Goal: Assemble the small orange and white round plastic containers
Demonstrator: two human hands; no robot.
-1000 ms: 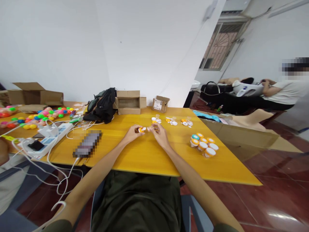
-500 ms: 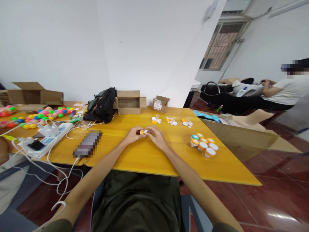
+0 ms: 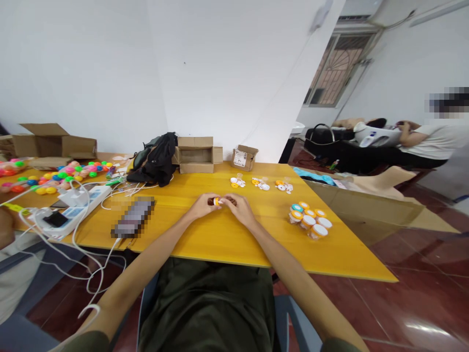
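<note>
Both hands — left hand [image 3: 202,207], right hand [image 3: 240,209] — have closed together on the orange piece [image 3: 217,201].

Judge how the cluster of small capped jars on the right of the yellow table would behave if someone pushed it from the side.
The capped jars look small and plastic, so probably light and easy to slide on the smooth yellow table. Some seem to lean or lie on their sides, so those may roll. Packed closely together, a push on one would likely scatter the others.

Small cardboard box [image 3: 244,157]: white label, print too small to read.
</note>
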